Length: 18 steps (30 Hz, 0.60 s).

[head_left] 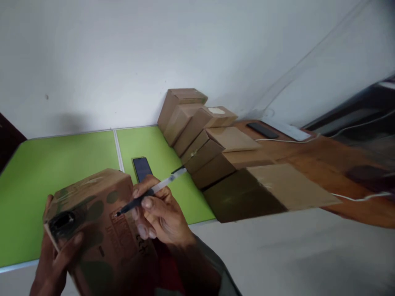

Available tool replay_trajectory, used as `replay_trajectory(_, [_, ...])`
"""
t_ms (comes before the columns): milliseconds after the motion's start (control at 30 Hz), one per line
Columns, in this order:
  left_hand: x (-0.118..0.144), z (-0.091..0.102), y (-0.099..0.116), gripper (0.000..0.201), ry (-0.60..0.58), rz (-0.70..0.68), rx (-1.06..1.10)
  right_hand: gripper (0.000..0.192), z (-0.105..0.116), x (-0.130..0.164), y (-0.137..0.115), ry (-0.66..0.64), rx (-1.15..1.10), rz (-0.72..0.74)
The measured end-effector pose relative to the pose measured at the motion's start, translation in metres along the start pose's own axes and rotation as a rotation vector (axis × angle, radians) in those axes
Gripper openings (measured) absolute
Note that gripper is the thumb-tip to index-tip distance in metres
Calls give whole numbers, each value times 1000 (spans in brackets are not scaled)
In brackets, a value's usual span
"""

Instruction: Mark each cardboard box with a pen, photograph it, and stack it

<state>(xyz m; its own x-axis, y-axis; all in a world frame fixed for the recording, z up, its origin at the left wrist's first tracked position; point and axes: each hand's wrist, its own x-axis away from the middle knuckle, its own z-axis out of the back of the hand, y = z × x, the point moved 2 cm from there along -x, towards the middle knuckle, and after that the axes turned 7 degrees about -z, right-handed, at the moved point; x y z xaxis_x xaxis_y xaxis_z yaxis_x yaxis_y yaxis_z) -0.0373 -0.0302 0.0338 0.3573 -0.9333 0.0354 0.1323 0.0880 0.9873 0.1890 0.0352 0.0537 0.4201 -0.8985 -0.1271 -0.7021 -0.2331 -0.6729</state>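
the printed cardboard box (95, 218) sits nearest, held up over the near edge of the green bench (46, 172). the left hand (54, 257) wraps its left end, its grip closed around that corner with the thumb across the face. just right of the box, the right hand (157, 213) has its grip pinched shut on a pen (151, 191), whose dark tip touches the box's printed label or hangs just off it; i cannot tell which. the step in hand looks like marking or writing on the box, and the next move would call for a steady left hold while the pen tip travels across the label.

beyond the box, a dark smartphone (142, 167) lies flat on the bench. further right of the box, a row of plain brown cartons (203, 135) runs back to the white wall (123, 53). past them, well apart from the box, a second phone (262, 130) and a white cable (286, 141) rest on a wooden surface (339, 164).
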Motion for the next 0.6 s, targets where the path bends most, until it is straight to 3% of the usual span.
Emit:
replay_trajectory(100, [10,-9,10,135,18,-2,-15,21,-14,7,16,-61,29,10])
replay_trajectory(267, [23,-12,12,137,48,-35,-5,18,-27,14,31,-57,298,107])
replay_trajectory(600, [24,-9,14,134,7,-4,36,20,-32,13,28,-95,653,220])
